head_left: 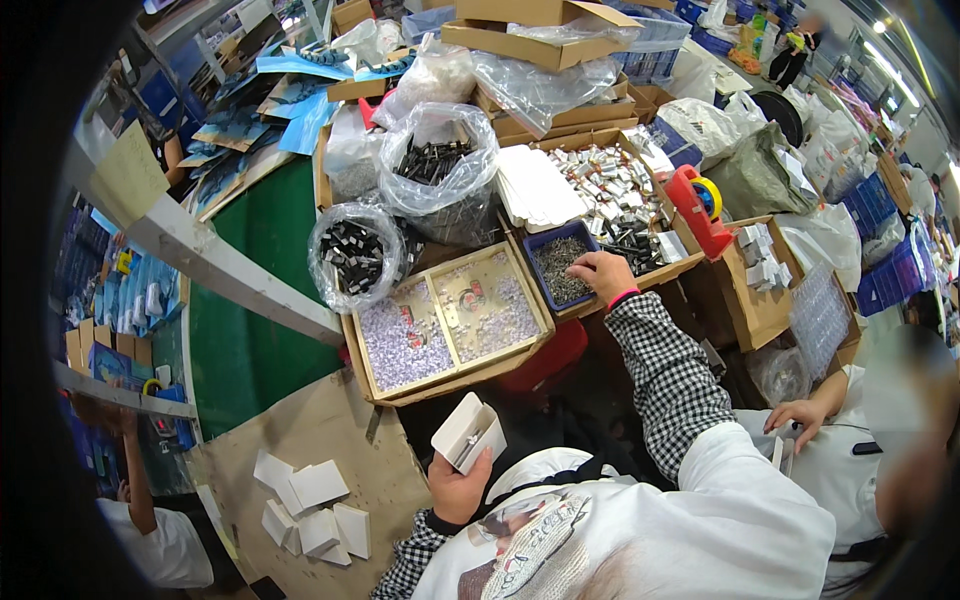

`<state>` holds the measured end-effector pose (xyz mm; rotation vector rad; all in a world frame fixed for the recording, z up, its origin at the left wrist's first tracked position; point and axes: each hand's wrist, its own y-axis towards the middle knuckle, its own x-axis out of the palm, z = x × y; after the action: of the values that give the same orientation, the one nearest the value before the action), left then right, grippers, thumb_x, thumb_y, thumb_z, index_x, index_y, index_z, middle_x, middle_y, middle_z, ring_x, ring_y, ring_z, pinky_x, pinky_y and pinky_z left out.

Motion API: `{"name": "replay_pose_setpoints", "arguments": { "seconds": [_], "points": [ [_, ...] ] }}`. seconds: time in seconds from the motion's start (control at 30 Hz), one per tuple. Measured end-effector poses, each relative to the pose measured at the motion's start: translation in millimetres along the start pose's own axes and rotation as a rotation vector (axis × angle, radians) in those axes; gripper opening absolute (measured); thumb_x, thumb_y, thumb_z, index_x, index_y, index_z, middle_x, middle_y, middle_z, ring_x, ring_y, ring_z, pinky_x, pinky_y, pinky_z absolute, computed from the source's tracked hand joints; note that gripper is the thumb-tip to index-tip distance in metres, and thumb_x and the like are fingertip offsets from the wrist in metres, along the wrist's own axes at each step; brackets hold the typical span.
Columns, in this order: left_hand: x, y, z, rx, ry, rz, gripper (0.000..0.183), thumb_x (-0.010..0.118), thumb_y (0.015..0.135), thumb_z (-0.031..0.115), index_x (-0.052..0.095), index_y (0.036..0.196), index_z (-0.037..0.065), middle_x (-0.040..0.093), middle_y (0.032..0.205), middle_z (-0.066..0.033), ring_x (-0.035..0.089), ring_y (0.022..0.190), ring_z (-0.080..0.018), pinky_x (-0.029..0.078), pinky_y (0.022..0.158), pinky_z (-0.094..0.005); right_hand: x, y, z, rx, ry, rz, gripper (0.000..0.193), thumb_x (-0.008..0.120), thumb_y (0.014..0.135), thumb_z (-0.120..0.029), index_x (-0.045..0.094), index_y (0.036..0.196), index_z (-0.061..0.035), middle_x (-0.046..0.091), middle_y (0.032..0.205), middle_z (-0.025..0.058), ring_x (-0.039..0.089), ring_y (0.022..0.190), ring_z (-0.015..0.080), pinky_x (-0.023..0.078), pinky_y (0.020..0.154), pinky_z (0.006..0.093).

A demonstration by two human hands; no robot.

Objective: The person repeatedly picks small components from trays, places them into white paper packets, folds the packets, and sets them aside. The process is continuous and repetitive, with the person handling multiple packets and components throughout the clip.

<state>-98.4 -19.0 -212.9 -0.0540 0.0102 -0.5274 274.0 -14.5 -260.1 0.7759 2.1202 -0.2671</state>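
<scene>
My left hand [458, 490] holds a small white cardboard box [462, 418] with its top open, and a small light-coloured piece shows inside. Out in front, my right hand [608, 274] reaches over a small blue bin [533, 244] full of tiny metal parts [558, 272], perhaps screws. Its fingertips are pinched at the bin's right side; what lies between them is too small to make out. Left of the bin sits a shallow two-part wooden tray [442, 322] with many tiny clear or whitish pieces in both compartments.
Behind the tray stand clear plastic bags of black parts [352, 258]. A carton of small silver-and-white parts [610, 190] lies beyond the bin, with flat white cards [538, 188] at its left. Closed white boxes [318, 484] lie at lower left. A co-worker's hand [800, 418] is at right.
</scene>
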Motion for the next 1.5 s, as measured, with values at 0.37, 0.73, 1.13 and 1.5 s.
{"name": "replay_pose_setpoints", "arguments": {
  "seconds": [0.37, 0.73, 1.13, 1.5],
  "points": [
    [4, -5, 3, -0.069, -0.070, -0.057, 0.038, 0.065, 0.079, 0.004, 0.052, 0.115, -0.003, 0.062, 0.104, -0.0091, 0.058, 0.092, -0.0131, 0.047, 0.080, -0.0263, 42, 10, 11, -0.140, -0.458, -0.135, 0.015, 0.054, 0.080, -0.014, 0.068, 0.082, -0.0082, 0.064, 0.084, 0.0149, 0.062, 0.083, 0.0316, 0.050, 0.074, 0.0417],
    [-6, -6, 5, -0.031, -0.034, -0.014, 0.040, 0.065, 0.079, 0.004, 0.051, 0.116, -0.003, 0.062, 0.104, -0.0096, 0.059, 0.091, -0.0132, 0.047, 0.079, -0.0260, 5, -20, -39, -0.029, -0.141, 0.063, 0.022, 0.059, 0.081, -0.026, 0.069, 0.089, -0.0081, 0.064, 0.082, 0.0116, 0.062, 0.079, 0.0269, 0.048, 0.072, 0.0368],
    [-10, 0, 4, 0.076, 0.118, -0.095, 0.052, 0.066, 0.079, 0.008, 0.043, 0.125, 0.003, 0.063, 0.104, -0.0097, 0.060, 0.093, -0.0141, 0.047, 0.081, -0.0275, -26, -111, -197, -0.858, 0.162, -0.523, 0.015, 0.068, 0.075, -0.012, 0.065, 0.089, -0.0088, 0.061, 0.075, 0.0072, 0.060, 0.068, 0.0246, 0.050, 0.063, 0.0318],
    [-15, -4, -3, 0.035, -0.066, -0.192, 0.077, 0.064, 0.080, 0.008, 0.016, 0.140, 0.006, 0.051, 0.121, -0.0132, 0.053, 0.108, -0.0194, 0.042, 0.090, -0.0307, -16, -129, -192, -0.507, 0.382, -0.508, 0.014, 0.067, 0.076, -0.008, 0.063, 0.089, -0.0054, 0.064, 0.079, 0.0088, 0.063, 0.069, 0.0227, 0.050, 0.063, 0.0287]
  ]
}}
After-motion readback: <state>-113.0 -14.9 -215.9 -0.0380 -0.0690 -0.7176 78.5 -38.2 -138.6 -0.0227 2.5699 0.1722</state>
